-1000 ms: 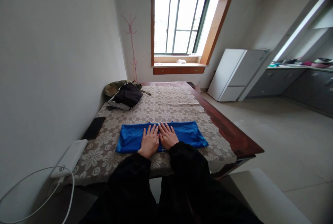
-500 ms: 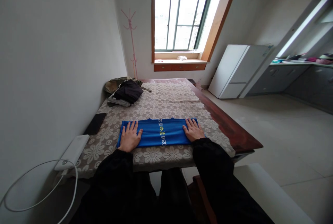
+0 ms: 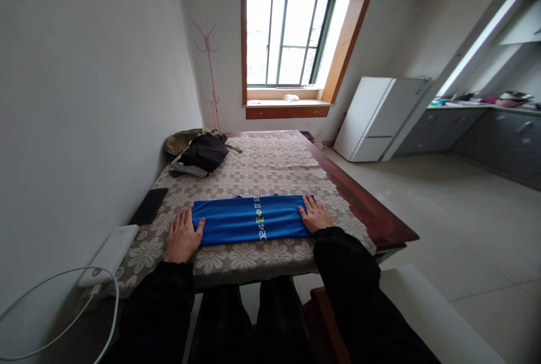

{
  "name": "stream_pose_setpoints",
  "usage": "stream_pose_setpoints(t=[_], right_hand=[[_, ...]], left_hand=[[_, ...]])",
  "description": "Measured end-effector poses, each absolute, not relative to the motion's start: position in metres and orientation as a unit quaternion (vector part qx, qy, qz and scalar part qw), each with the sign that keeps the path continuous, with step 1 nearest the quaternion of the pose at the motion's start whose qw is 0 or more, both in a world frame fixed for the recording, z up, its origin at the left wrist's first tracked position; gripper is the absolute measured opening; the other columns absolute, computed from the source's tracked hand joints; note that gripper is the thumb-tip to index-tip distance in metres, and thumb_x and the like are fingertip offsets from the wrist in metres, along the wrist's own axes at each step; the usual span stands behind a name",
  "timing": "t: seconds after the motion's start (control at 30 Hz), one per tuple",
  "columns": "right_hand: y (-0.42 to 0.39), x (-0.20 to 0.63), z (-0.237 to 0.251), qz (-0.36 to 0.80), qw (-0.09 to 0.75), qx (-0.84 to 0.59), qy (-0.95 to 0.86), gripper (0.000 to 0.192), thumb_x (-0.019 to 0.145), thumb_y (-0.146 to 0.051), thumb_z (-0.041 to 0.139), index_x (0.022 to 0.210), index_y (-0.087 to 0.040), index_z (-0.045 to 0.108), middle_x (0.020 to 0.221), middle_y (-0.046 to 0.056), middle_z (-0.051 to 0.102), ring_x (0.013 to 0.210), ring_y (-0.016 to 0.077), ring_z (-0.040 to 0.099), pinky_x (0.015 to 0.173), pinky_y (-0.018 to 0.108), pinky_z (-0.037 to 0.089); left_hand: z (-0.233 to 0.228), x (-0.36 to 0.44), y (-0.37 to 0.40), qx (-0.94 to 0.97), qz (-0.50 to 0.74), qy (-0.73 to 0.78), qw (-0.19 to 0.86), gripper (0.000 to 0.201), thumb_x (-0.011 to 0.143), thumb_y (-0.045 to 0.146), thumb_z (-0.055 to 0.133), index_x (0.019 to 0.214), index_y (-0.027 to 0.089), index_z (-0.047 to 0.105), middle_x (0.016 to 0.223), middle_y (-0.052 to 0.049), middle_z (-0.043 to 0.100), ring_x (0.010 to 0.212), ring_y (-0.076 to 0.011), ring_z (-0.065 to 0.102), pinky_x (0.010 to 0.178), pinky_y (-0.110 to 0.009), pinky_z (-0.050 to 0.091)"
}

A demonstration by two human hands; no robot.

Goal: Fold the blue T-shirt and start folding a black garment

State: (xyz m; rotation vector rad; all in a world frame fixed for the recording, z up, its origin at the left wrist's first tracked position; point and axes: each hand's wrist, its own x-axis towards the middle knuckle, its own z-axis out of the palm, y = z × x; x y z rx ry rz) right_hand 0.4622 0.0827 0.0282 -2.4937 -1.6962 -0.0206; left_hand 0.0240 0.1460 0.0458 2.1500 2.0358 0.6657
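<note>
A blue T-shirt (image 3: 236, 221), folded into a long flat strip, lies across the near part of the table. White and yellow print runs down its middle. At its left end is my left hand (image 3: 185, 235), with the thumb at the edge of the cloth and the fingers stretched out beside it over the tablecloth. My right hand (image 3: 316, 216) rests flat on the strip's right end, fingers extended. Neither hand is closed on the shirt. Beneath it spreads a patterned lace tablecloth (image 3: 276, 171).
A pile of dark clothes (image 3: 204, 153) sits at the far left of the table. Along the left wall lie a black flat object (image 3: 148, 206) and a white power strip (image 3: 109, 256) with a looped cable (image 3: 115, 307). A bare wooden edge (image 3: 372, 206) borders the right side.
My left hand has slid left, off the top of the blue T-shirt to its left edge. My right hand stays on the right end. The view has shifted slightly.
</note>
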Motion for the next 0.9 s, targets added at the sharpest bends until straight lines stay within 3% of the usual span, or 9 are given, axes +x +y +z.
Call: stream_pose_setpoints(t=[0.2, 0.3, 0.4, 0.5, 0.6, 0.77, 0.9], right_hand=[[0.08, 0.459, 0.036, -0.015, 0.082, -0.824, -0.56, 0.061, 0.106, -0.042, 0.028, 0.161, -0.018, 0.038, 0.169, 0.01, 0.035, 0.156, 0.0303, 0.026, 0.126, 0.061, 0.015], [0.074, 0.448, 0.053, -0.063, 0.152, -0.806, -0.568, 0.054, 0.104, -0.035, 0.036, 0.153, -0.019, 0.049, 0.161, 0.012, 0.047, 0.151, 0.0317, 0.036, 0.124, 0.068, 0.009], [0.06, 0.406, 0.073, -0.085, 0.297, -0.735, -0.604, 0.044, 0.102, -0.031, 0.042, 0.14, -0.022, 0.061, 0.145, 0.013, 0.062, 0.137, 0.0295, 0.052, 0.123, 0.058, 0.024], [0.045, 0.325, 0.085, 0.018, 0.387, -0.61, -0.691, 0.034, 0.101, -0.034, 0.047, 0.125, -0.024, 0.069, 0.121, 0.011, 0.072, 0.116, 0.0266, 0.064, 0.106, 0.042, 0.048], [0.046, 0.234, 0.087, 0.092, 0.378, -0.518, -0.762, 0.028, 0.098, -0.036, 0.056, 0.121, -0.025, 0.068, 0.116, 0.008, 0.071, 0.109, 0.024, 0.064, 0.097, 0.037, 0.051], [0.085, 0.152, 0.082, 0.084, 0.228, -0.566, -0.788, 0.049, 0.088, -0.047, 0.071, 0.127, -0.018, 0.063, 0.119, 0.014, 0.067, 0.111, 0.0333, 0.059, 0.091, 0.047, 0.051], [0.104, 0.145, 0.077, 0.073, 0.176, -0.581, -0.792, 0.025, 0.096, -0.035, 0.06, 0.112, -0.016, 0.067, 0.118, 0.015, 0.066, 0.109, 0.0319, 0.06, 0.085, 0.043, 0.052]], left_hand=[[0.044, -0.002, 0.125, 0.699, 0.284, 0.65, 0.089, 0.066, 0.098, 0.053, 0.046, 0.149, 0.012, 0.049, 0.151, -0.021, 0.057, 0.149, -0.0321, 0.044, 0.123, -0.048, 0.035], [0.048, -0.003, 0.121, 0.698, 0.311, 0.633, 0.123, 0.057, 0.1, 0.049, 0.044, 0.146, 0.015, 0.053, 0.145, -0.016, 0.064, 0.144, -0.0293, 0.051, 0.121, -0.046, 0.038], [0.052, -0.002, 0.12, 0.696, 0.325, 0.622, 0.157, 0.052, 0.101, 0.043, 0.042, 0.145, 0.018, 0.055, 0.141, -0.014, 0.067, 0.138, -0.0276, 0.057, 0.118, -0.045, 0.042], [0.053, -0.002, 0.121, 0.69, 0.333, 0.615, 0.185, 0.05, 0.101, 0.037, 0.039, 0.146, 0.021, 0.055, 0.144, -0.012, 0.066, 0.135, -0.0271, 0.06, 0.116, -0.045, 0.045], [0.051, -0.004, 0.123, 0.679, 0.354, 0.607, 0.214, 0.05, 0.1, 0.031, 0.038, 0.147, 0.022, 0.053, 0.146, -0.011, 0.065, 0.135, -0.0263, 0.061, 0.117, -0.045, 0.044], [0.052, -0.007, 0.127, 0.632, 0.419, 0.584, 0.289, 0.045, 0.098, 0.03, 0.04, 0.137, 0.019, 0.059, 0.145, -0.012, 0.065, 0.133, -0.0244, 0.062, 0.117, -0.043, 0.045], [0.054, -0.008, 0.129, 0.611, 0.438, 0.578, 0.317, 0.042, 0.099, 0.033, 0.039, 0.131, 0.02, 0.062, 0.138, -0.012, 0.069, 0.127, -0.0248, 0.066, 0.114, -0.043, 0.048]])
